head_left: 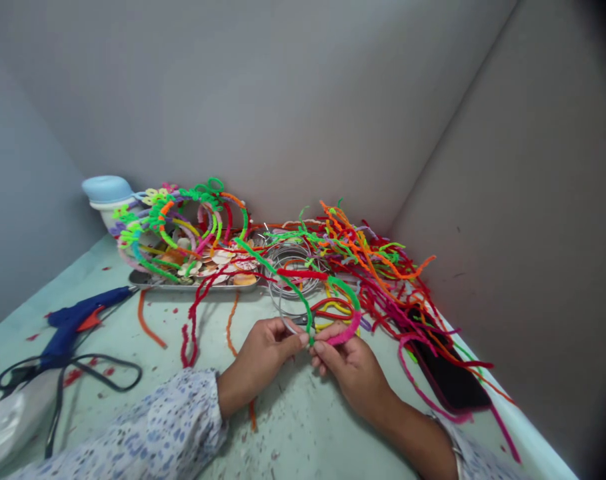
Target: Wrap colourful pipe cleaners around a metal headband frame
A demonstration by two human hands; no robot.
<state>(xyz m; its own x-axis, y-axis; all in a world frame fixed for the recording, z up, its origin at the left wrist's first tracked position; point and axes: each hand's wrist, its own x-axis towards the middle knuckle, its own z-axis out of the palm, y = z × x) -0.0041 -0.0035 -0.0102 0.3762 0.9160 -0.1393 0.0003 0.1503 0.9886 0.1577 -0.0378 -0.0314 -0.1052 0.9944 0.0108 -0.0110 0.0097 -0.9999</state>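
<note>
A thin headband-like hoop [343, 288] is held between my hands, wrapped in red, green and pink fuzzy pipe cleaner along its top and right side. Its left side is bare and pale. My left hand [265, 350] is closed, thumb and forefinger pinching the bare side and a green pipe cleaner [299, 297] whose free end rises to the upper left. My right hand [350, 363] grips the pink-wrapped side, its fingertips meeting the green strand. Just behind the hands lie red-handled scissors [335, 307], partly hidden by the hoop.
Wrapped hoops [167, 217] are piled on a metal tray [223, 288] of shells, beside a blue-lidded bottle [107, 190]. Left lies a blue glue gun [65, 327] with its cord. Coiled wire [287, 257], a heap of pipe cleaners [377, 267] and a phone [447, 377] occupy the right.
</note>
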